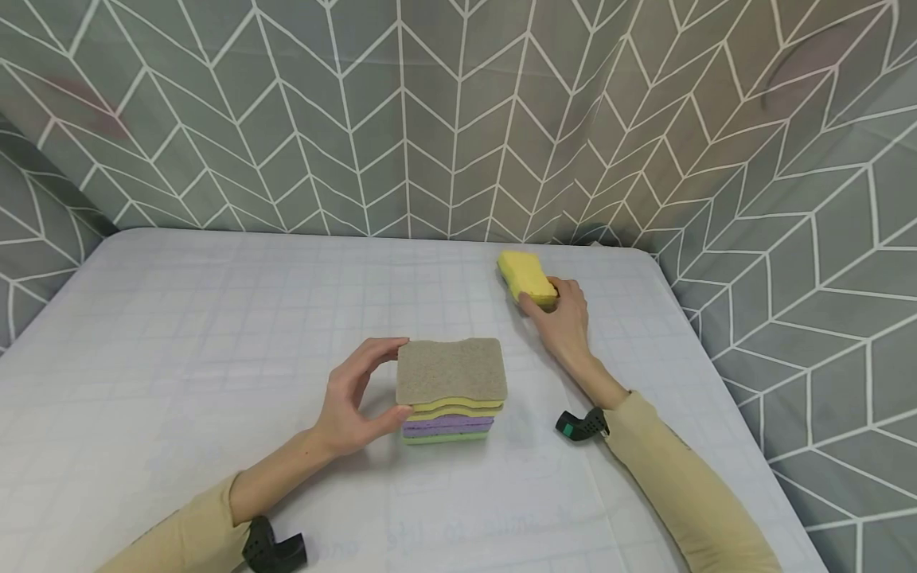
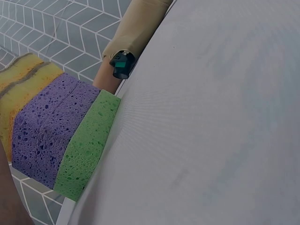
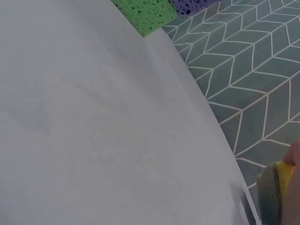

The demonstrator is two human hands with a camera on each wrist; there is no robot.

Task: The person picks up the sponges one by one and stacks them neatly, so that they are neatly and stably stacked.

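A stack of sponges (image 1: 451,372) stands on the white table, with green at the bottom, purple above it, then yellow layers and a beige-grey scouring face on top. My left hand (image 1: 356,395) holds the stack at its left side, thumb at the front corner and fingers at the back corner. The green sponge (image 2: 89,145) and the purple layers (image 2: 54,126) show close up in the left wrist view. Farther back and to the right, my right hand (image 1: 564,322) grips a yellow sponge (image 1: 525,274) by its near right end. A grey face of that sponge (image 3: 269,194) appears in the right wrist view.
The white table (image 1: 215,318) has rounded back corners. Grey cloth with a white chevron pattern (image 1: 430,119) hangs behind it and along the right side. Each wrist carries a black camera, the left one (image 1: 274,547) and the right one (image 1: 582,425).
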